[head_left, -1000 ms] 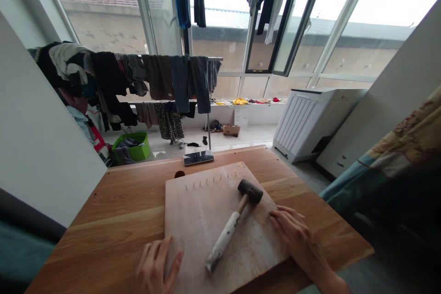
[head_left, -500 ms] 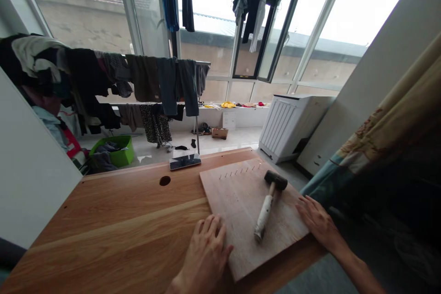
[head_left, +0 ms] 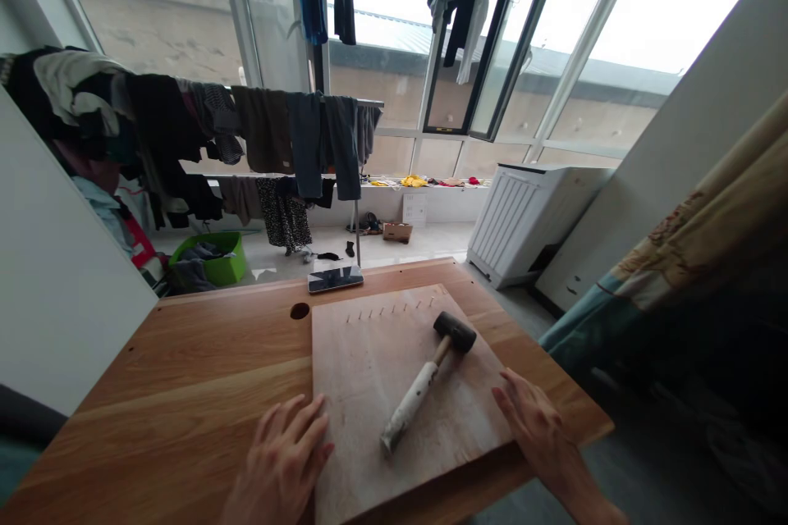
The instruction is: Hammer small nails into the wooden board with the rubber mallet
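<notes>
A square wooden board (head_left: pixel 363 377) lies on the wooden table. Near its far edge stands a row of several nails (head_left: pixel 382 312), upright or slightly tilted. A mallet (head_left: pixel 410 406) with a black head and a white-wrapped handle rests diagonally on the board, its head toward the far right. My left hand (head_left: pixel 283 451) is at the board's left edge, fingers stretched and touching it. At the right edge, my right hand (head_left: pixel 535 418) lies with its fingers extended against the board. Neither hand is on the mallet.
A phone (head_left: pixel 336 280) lies at the table's (head_left: pixel 185 377) far edge, near a round hole (head_left: pixel 300 311). Beyond are a laundry rack with hanging clothes (head_left: pixel 264 131), a green basket (head_left: pixel 225 262) and a white ribbed appliance (head_left: pixel 510 221). A curtain (head_left: pixel 665 254) hangs at the right.
The board has slid left on the table and turned slightly, carrying the mallet and nails with it. Both my hands have moved left along with its edges.
</notes>
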A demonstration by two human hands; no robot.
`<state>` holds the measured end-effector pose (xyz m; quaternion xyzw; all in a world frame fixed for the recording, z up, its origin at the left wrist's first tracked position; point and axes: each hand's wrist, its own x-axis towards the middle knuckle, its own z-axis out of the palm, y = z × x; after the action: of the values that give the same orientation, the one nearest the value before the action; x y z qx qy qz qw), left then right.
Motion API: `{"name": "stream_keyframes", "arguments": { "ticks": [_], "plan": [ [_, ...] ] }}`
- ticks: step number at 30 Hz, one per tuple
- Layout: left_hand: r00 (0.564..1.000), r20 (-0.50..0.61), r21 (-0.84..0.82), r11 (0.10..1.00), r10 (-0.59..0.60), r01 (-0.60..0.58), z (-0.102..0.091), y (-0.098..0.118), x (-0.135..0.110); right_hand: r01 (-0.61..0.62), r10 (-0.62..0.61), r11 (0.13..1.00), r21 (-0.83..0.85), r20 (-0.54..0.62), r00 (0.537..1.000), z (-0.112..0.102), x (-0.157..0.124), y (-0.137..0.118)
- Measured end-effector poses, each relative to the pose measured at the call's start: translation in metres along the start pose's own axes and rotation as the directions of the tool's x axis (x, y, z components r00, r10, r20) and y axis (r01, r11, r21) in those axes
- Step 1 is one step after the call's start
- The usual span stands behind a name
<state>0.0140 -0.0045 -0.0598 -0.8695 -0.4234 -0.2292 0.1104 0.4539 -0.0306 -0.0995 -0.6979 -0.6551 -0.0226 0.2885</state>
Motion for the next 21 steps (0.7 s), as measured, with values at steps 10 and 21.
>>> {"name": "stream_keyframes", "arguments": {
  "ticks": [10, 21],
  "plan": [
    [0.986, -0.094, 0.162, 0.975, -0.139, 0.153, -0.027, -0.041, -0.065, -0.035, -0.001, 0.994, 0.101, 0.338, 0.941, -0.026, 0.04, -0.065],
    [0.817, 0.016, -0.411, 0.741, -0.576, 0.531, -0.005, -0.074, 0.025, 0.189, -0.233, 0.968, 0.162, 0.318, 0.919, 0.024, 0.169, -0.125]
  ]
}}
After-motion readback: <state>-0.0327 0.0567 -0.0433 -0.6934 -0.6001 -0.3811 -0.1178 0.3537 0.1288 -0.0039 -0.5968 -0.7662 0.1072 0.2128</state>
